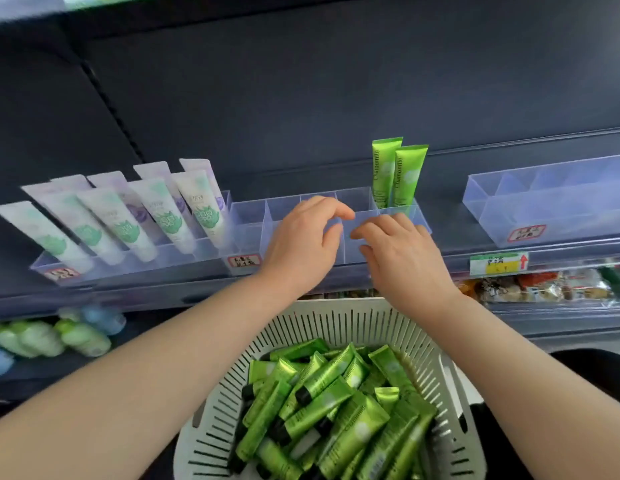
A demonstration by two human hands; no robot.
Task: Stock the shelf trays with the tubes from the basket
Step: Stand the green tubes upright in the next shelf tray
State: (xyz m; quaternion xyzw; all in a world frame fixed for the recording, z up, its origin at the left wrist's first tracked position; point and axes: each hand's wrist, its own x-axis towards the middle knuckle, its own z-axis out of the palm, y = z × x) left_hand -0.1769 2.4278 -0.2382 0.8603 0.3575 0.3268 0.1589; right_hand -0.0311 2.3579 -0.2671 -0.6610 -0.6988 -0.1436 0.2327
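leaning over the middle clear tray [249,223] on the shelf, the person has both hands close together above its divided compartments. the left hand [303,244] hangs with fingers loosely curled and nothing in them; the right hand [402,258] is the same, slack and holding no tube, its fingertips low at a divider. i cannot tell whether either one touches the plastic. two green tubes [405,174] stand upright in the tray's back right compartment, just beyond the right hand. the rest of the green tubes [336,403] lie heaped in the white slotted basket [301,327] below the forearms. pale tubes [163,216] lean in the left tray [145,265], and another clear tray [544,216] sits off to the right. bottles [76,334] lie on the lower shelf.
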